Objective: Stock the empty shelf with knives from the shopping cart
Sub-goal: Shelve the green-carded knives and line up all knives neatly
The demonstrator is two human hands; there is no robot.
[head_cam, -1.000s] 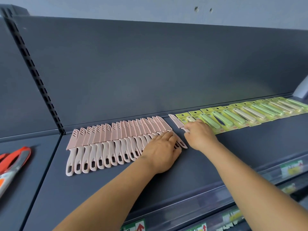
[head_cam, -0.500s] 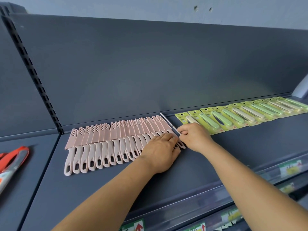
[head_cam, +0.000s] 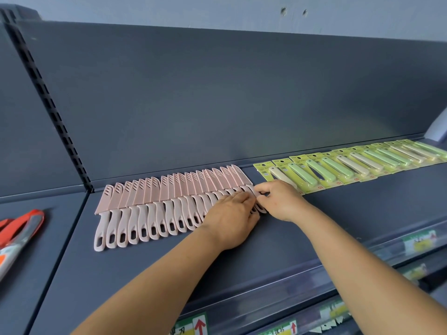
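A row of several pink sheathed knives [head_cam: 169,199] lies overlapping on the dark grey shelf [head_cam: 242,257], handles toward me. My left hand [head_cam: 232,218] rests flat on the handles at the row's right end. My right hand [head_cam: 280,199] pinches the handle of the rightmost pink knife [head_cam: 244,176], which lies against the row. The handles under my left hand are hidden.
Green carded knives [head_cam: 350,163] in blister packs line the shelf to the right. Red-handled scissors [head_cam: 17,235] lie on the neighbouring shelf at left. The shelf's front rail [head_cam: 314,296] carries price labels. The back panel rises behind the rows.
My right hand has brought the last pink knife leftward and laid it down flat against the row's right end; my left hand stayed on the handles.
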